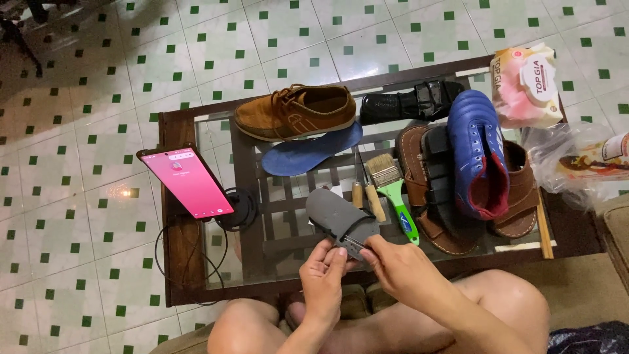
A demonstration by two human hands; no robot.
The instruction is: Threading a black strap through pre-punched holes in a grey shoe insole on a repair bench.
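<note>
My left hand point(324, 272) and my right hand point(396, 265) both grip the near end of a grey shoe insole point(337, 215), held just above the glass table point(196, 292). The fingertips of both hands pinch the insole's heel edge. Behind it lie a blue insole point(308, 156) and a brown lace-up shoe point(295, 111). A green-handled paintbrush point(396, 196) and two wooden-handled tools point(367, 196) rest just right of the grey insole.
A phone with a pink screen point(187, 182) stands on a holder at the table's left, cable trailing down. At the right are a blue sports shoe point(478, 151), brown sandals point(524, 190), a black sandal point(409, 101), a tissue pack point(524, 85) and plastic bags point(583, 160). My bare knees sit below.
</note>
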